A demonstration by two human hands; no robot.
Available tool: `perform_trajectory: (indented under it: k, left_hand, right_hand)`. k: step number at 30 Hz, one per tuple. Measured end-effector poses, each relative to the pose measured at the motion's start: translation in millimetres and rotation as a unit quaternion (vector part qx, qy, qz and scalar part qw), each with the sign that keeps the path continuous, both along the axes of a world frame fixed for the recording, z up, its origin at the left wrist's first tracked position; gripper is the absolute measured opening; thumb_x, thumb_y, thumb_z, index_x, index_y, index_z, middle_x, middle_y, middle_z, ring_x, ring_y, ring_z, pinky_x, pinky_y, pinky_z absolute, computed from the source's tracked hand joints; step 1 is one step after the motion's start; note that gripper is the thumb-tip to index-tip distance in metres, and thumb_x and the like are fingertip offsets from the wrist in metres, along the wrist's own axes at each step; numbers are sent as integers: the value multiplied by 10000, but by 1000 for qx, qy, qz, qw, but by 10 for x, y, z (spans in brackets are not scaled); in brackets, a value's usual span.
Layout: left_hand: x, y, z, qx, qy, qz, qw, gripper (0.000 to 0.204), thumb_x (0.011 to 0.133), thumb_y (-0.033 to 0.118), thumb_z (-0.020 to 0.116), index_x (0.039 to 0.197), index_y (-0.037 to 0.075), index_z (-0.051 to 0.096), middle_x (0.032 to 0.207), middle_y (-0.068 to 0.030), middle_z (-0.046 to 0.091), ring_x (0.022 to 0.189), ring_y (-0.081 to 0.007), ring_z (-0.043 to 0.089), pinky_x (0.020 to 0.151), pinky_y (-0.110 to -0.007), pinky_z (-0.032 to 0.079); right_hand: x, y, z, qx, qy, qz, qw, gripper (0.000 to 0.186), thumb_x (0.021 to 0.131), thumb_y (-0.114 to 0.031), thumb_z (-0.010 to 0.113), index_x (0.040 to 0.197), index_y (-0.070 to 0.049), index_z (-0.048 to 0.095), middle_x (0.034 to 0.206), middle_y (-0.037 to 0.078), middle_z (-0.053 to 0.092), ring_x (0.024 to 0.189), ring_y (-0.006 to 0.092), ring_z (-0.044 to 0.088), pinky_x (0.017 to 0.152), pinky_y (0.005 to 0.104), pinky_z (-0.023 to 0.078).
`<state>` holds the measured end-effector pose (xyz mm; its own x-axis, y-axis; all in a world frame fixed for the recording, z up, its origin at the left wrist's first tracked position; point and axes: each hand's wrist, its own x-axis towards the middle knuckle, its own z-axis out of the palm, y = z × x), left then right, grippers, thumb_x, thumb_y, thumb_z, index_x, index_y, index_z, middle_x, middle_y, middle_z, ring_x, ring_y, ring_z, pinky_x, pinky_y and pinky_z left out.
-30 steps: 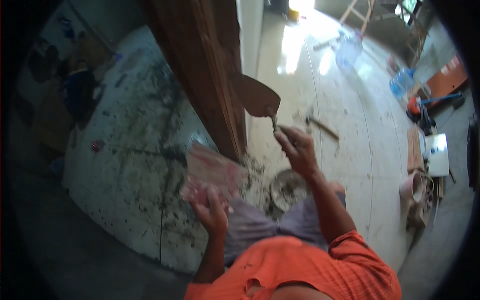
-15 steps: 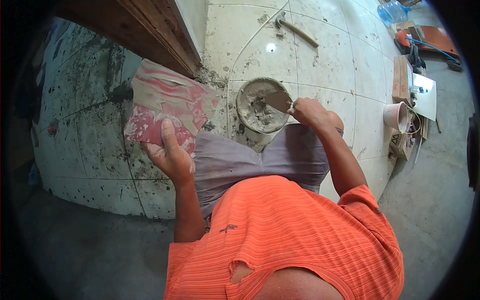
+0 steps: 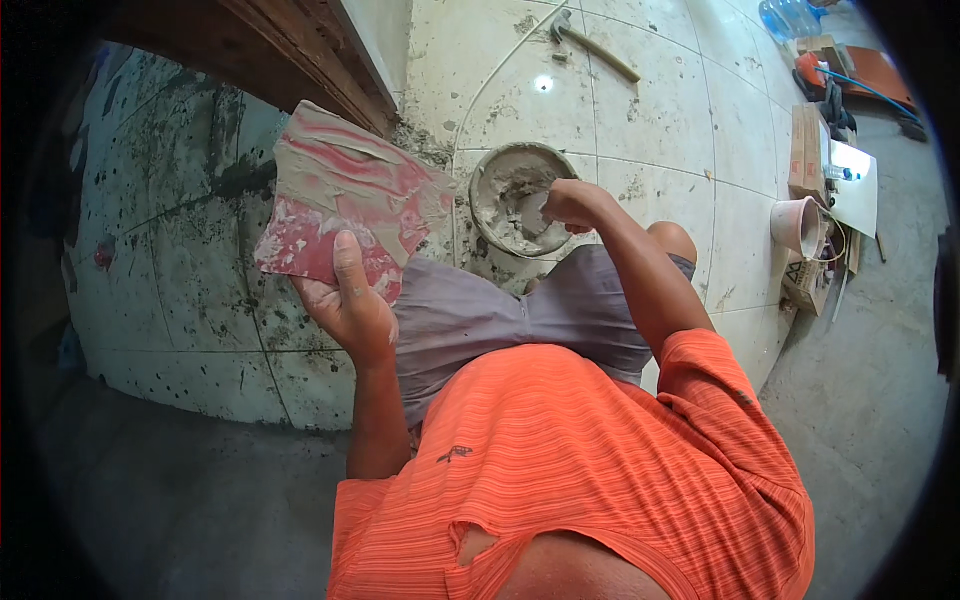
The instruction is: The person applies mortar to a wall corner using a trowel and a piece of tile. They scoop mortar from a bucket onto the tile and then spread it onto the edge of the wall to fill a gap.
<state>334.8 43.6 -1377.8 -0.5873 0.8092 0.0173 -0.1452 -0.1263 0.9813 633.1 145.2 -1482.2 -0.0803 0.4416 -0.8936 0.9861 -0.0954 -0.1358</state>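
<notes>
Left hand (image 3: 350,310), left of centre: clamped on red, smeared board (image 3: 335,180). Right hand (image 3: 582,207), upper centre: fingers wrapped around trowel (image 3: 534,214), blade inside round mortar bowl (image 3: 477,203).

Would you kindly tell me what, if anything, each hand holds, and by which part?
The left hand holds the board by its lower edge; the right hand holds the trowel, apparently by its handle, which the fist hides.
</notes>
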Motion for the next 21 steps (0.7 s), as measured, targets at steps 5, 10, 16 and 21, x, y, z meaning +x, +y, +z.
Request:
perform_trajectory:
  k: [5,10,16,21]
  left_hand:
    - [-34,-8,-16,-6,11,-3,1000,390,985,53,599,1361,12,503,1305,-73,594,1154,-153,576,994,-338,483]
    - [-41,1,-69,-9,7,-1,1000,392,982,46,605,1361,21,507,1304,-72,597,1148,-156,580,990,-339,486]
    - [-42,27,-117,-3,1,-2,1000,391,980,46,614,1357,25,511,1292,-69,604,1135,-154,589,979,-334,492]
    - [-51,91,54,-15,-60,-11,998,384,976,52,620,1347,29,523,1266,-60,613,1109,-145,605,960,-323,506]
  right_hand:
    - [195,4,-97,-63,17,-127,990,443,935,-377,584,823,33,710,699,135,665,611,238,651,583,383,558]
    - [157,-3,-109,-19,32,-47,998,441,910,-410,626,778,6,696,657,102,638,572,204,633,531,376,537]
    - [574,176,263,13,77,-45,996,391,872,-395,668,814,-15,738,653,69,637,557,175,617,501,340,509]
    - [978,265,920,30,101,-44,993,345,867,-365,673,850,-32,761,668,70,649,559,153,611,496,318,502]
